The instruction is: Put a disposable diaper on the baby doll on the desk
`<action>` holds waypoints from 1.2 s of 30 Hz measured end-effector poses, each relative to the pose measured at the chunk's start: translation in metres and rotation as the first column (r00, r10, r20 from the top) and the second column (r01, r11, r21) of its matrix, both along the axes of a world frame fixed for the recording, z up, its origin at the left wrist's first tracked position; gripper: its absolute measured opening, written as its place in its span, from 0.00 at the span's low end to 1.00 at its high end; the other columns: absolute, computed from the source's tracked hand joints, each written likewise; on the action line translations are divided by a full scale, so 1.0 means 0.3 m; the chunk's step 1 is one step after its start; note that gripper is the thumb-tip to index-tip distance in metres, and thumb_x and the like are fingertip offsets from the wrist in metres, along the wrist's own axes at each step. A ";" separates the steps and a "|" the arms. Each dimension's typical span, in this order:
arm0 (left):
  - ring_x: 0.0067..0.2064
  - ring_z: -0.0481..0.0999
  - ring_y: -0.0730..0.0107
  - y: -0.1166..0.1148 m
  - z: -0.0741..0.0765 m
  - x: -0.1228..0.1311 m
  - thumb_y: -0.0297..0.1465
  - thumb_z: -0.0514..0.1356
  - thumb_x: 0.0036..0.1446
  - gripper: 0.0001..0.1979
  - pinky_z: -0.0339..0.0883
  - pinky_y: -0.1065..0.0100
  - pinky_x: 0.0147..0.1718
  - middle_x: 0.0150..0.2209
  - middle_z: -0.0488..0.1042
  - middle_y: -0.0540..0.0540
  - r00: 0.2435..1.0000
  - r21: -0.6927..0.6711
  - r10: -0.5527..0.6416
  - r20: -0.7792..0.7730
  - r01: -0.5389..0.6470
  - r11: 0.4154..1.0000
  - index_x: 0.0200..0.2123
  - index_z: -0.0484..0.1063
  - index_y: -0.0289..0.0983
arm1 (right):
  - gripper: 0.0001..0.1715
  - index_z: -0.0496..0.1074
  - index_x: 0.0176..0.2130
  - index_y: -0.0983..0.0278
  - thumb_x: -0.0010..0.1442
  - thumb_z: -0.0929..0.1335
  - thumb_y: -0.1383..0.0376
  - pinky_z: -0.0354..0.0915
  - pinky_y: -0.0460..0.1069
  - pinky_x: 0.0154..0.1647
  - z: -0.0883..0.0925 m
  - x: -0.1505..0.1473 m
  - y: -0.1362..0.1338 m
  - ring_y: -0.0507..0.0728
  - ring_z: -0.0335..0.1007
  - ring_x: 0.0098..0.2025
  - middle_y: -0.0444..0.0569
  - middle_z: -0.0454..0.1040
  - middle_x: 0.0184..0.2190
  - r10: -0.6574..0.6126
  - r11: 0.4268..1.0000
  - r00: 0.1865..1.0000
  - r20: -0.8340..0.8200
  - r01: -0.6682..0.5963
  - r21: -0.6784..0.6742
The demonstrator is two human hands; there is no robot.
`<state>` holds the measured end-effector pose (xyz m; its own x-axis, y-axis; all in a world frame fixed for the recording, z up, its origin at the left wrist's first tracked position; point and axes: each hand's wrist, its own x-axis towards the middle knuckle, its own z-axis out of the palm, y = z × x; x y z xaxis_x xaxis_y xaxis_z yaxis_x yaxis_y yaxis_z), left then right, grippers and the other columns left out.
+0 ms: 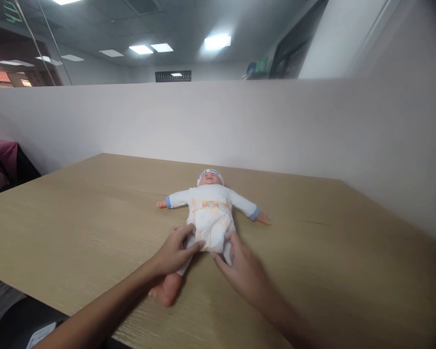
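A baby doll [210, 206] lies on its back on the wooden table [76, 213], head away from me, arms spread. It wears a white outfit, a white cap and a diaper [212, 228]. My left hand [174, 252] rests on the doll's left leg by the diaper's lower edge, fingers curled and pinching the fabric. My right hand [240, 269] is at the diaper's lower right edge, thumb and fingers touching it; this hand is a little blurred. One bare doll foot [163, 293] sticks out below my left wrist.
A white partition wall [276, 131] runs along the table's far edge. At the far left stands a dark red seat [2, 162]. A white paper [39, 334] shows below the table's near edge at the bottom left.
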<state>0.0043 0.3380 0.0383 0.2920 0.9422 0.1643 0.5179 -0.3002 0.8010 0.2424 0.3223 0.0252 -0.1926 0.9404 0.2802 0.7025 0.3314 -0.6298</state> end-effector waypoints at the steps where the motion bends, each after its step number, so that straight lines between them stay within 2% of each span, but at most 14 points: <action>1: 0.46 0.70 0.60 0.001 -0.002 0.000 0.46 0.64 0.71 0.15 0.61 0.63 0.48 0.40 0.74 0.50 1.000 0.006 0.013 -0.004 -0.013 1.000 0.41 0.74 0.40 | 0.15 0.66 0.49 0.58 0.67 0.69 0.54 0.63 0.50 0.34 0.010 0.005 0.004 0.60 0.75 0.32 0.45 0.79 0.34 -0.004 1.000 0.999 -0.048 0.003 -0.026; 5: 0.40 0.68 0.65 0.010 -0.024 -0.007 0.45 0.69 0.65 0.17 0.60 0.65 0.42 0.37 0.71 0.53 0.997 0.005 0.041 0.070 -0.042 0.999 0.41 0.70 0.40 | 0.20 0.63 0.43 0.56 0.62 0.72 0.50 0.57 0.49 0.30 0.027 0.040 0.021 0.56 0.63 0.25 0.36 0.68 0.23 -0.020 0.995 0.985 -0.172 0.003 -0.102; 7: 0.40 0.68 0.66 0.014 -0.036 -0.010 0.44 0.71 0.63 0.17 0.61 0.66 0.41 0.37 0.71 0.53 0.991 -0.009 0.040 0.131 -0.039 0.999 0.41 0.69 0.41 | 0.23 0.62 0.42 0.55 0.59 0.74 0.49 0.56 0.49 0.28 0.025 0.058 0.027 0.55 0.60 0.23 0.34 0.67 0.21 -0.038 0.993 0.978 -0.203 0.013 -0.121; 11: 0.41 0.72 0.65 0.010 -0.042 -0.005 0.41 0.73 0.58 0.19 0.63 0.67 0.41 0.39 0.74 0.52 0.977 -0.044 0.105 0.185 -0.098 0.994 0.41 0.67 0.41 | 0.24 0.65 0.42 0.56 0.57 0.74 0.46 0.60 0.50 0.32 0.027 0.077 0.022 0.57 0.65 0.24 0.38 0.73 0.23 -0.101 0.987 0.976 -0.195 0.073 -0.144; 15: 0.45 0.78 0.58 -0.005 -0.032 0.009 0.42 0.74 0.55 0.21 0.67 0.62 0.47 0.42 0.79 0.48 0.969 -0.062 0.209 0.128 -0.203 0.977 0.42 0.68 0.41 | 0.26 0.66 0.41 0.56 0.58 0.74 0.41 0.61 0.51 0.32 0.024 0.077 0.007 0.58 0.67 0.26 0.39 0.74 0.23 -0.159 0.975 0.972 -0.174 0.126 -0.185; 21: 0.50 0.82 0.53 -0.020 -0.014 0.008 0.45 0.74 0.57 0.21 0.68 0.55 0.58 0.47 0.83 0.45 0.971 -0.050 0.223 0.085 -0.219 0.974 0.46 0.73 0.41 | 0.29 0.69 0.46 0.57 0.58 0.75 0.41 0.67 0.53 0.36 0.008 0.071 -0.002 0.59 0.75 0.31 0.47 0.85 0.38 -0.192 0.963 0.955 -0.225 0.139 -0.230; 27: 0.53 0.81 0.51 -0.017 -0.020 -0.013 0.49 0.73 0.58 0.22 0.70 0.55 0.57 0.50 0.83 0.43 0.972 -0.067 0.222 0.075 -0.217 0.974 0.45 0.76 0.41 | 0.30 0.69 0.44 0.57 0.58 0.75 0.39 0.68 0.52 0.35 0.002 0.077 -0.008 0.60 0.76 0.32 0.46 0.82 0.33 -0.229 0.951 0.943 -0.242 0.162 -0.265; 32: 0.56 0.80 0.50 -0.016 -0.024 -0.013 0.49 0.73 0.59 0.21 0.68 0.54 0.59 0.53 0.83 0.42 0.966 -0.092 0.246 0.081 -0.238 0.967 0.44 0.75 0.40 | 0.35 0.68 0.45 0.59 0.54 0.76 0.37 0.71 0.53 0.37 -0.011 0.075 -0.003 0.59 0.78 0.35 0.57 0.82 0.52 -0.276 0.937 0.907 -0.318 0.180 -0.300; 34: 0.55 0.80 0.51 -0.014 -0.021 -0.010 0.49 0.73 0.59 0.21 0.68 0.54 0.60 0.54 0.82 0.42 0.966 -0.121 0.239 0.097 -0.227 0.966 0.44 0.75 0.40 | 0.38 0.65 0.47 0.59 0.53 0.77 0.38 0.71 0.53 0.37 -0.011 0.069 -0.004 0.59 0.77 0.35 0.57 0.82 0.50 -0.293 0.932 0.887 -0.357 0.181 -0.315; 36: 0.54 0.81 0.53 -0.013 -0.016 -0.009 0.48 0.73 0.59 0.21 0.69 0.55 0.59 0.53 0.82 0.42 0.967 -0.145 0.221 0.126 -0.202 0.969 0.44 0.75 0.40 | 0.41 0.62 0.51 0.59 0.54 0.77 0.38 0.71 0.53 0.36 -0.007 0.064 -0.006 0.59 0.76 0.34 0.53 0.83 0.44 -0.292 0.930 0.870 -0.397 0.161 -0.331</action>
